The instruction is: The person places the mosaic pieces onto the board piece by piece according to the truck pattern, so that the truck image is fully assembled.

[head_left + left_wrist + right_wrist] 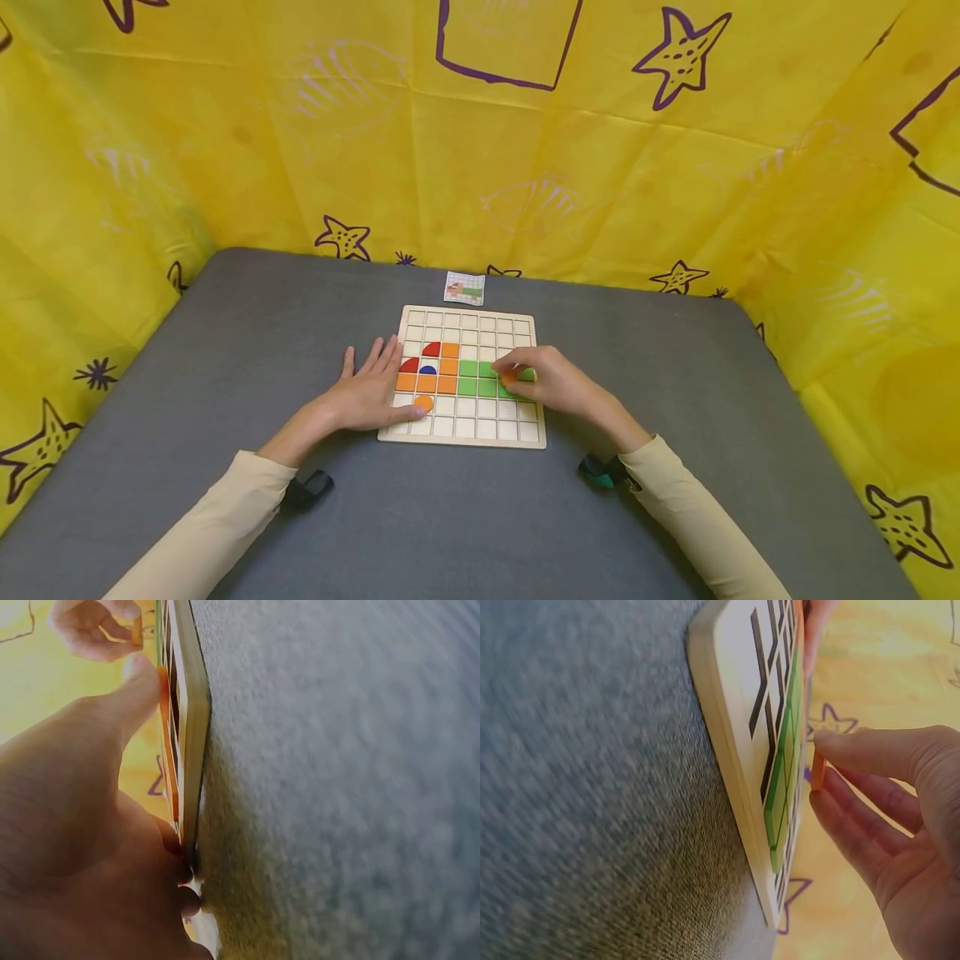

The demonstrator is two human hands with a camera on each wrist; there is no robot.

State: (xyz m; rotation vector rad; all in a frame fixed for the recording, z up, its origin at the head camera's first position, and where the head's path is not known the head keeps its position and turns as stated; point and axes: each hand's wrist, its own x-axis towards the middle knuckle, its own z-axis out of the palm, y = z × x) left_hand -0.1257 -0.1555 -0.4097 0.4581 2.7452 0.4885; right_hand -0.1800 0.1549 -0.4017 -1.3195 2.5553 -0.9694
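A wooden grid board [461, 444] lies on the table in the head view. My left hand [363, 400] rests at its left edge with the fingers straight, the thumb touching a round orange piece [424, 403] in a lower cell. Over the right side of the board, my right hand [557, 380] pinches an orange piece [818, 773] between thumb and fingers, held off the surface. Beneath it are green square tiles [468, 386]. Toward the left sit orange squares [447, 384], red quarter-round pieces [432, 349] and a blue half-round piece [428, 370].
A small printed card [464, 288] with a coloured grid picture lies just behind the board. The grey table [480, 533] extends around it. A yellow patterned cloth [465, 150] hangs behind and along both sides.
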